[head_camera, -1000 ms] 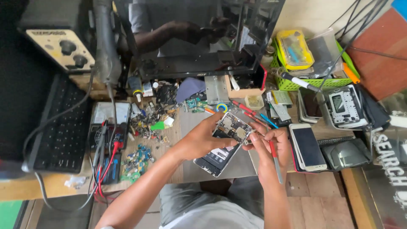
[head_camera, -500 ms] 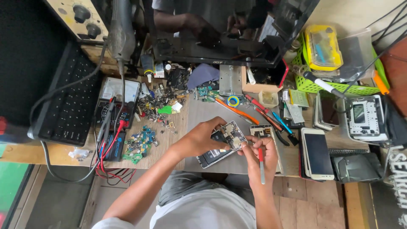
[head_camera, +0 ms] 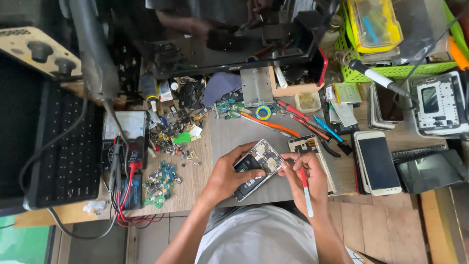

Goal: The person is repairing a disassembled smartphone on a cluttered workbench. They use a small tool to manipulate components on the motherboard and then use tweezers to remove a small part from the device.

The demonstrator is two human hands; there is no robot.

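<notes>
Workbench seen from above. The left hand (head_camera: 227, 176) grasps an opened phone (head_camera: 256, 168) from below and tilts it over the grey mat (head_camera: 234, 134), near the bench's front edge; its back cover is off, so that the board and battery lie bare. The right hand (head_camera: 305, 178) pinches a red-and-white screwdriver (head_camera: 304, 186), whose tip meets the phone's upper right corner, where the board sits. A second stripped frame (head_camera: 310, 146) lies just beside the right hand. Judged from this, the opening of the phone is done, while work on the board is in hand and reassembly is left. Around the mat: loose parts (head_camera: 163, 178), an orange tool (head_camera: 271, 124), a tape roll (head_camera: 263, 112), a white phone (head_camera: 376, 161), a green basket (head_camera: 395, 71), and a keyboard (head_camera: 63, 151) at left.
</notes>
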